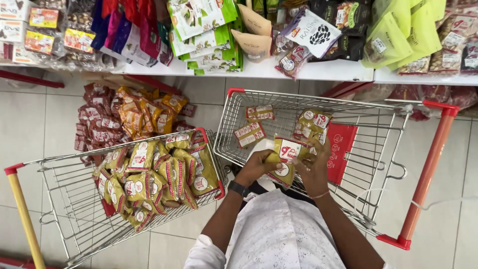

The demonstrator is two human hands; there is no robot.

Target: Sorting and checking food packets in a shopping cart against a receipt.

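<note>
We grip a yellow snack packet (285, 160) with both hands, left hand (255, 167) and right hand (314, 167) each clamped on an end; its long axis runs upright, above the right trolley (378, 134).

2 wire carts (378, 149) on tiled floor (45, 129) hold snack packets (149, 174).

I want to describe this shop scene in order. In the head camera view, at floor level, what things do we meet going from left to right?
Yellow cart handle → left cart full of yellow packets → left hand → yellow packet held in both hands → right hand → red panel in the right cart → red cart handle.
</note>
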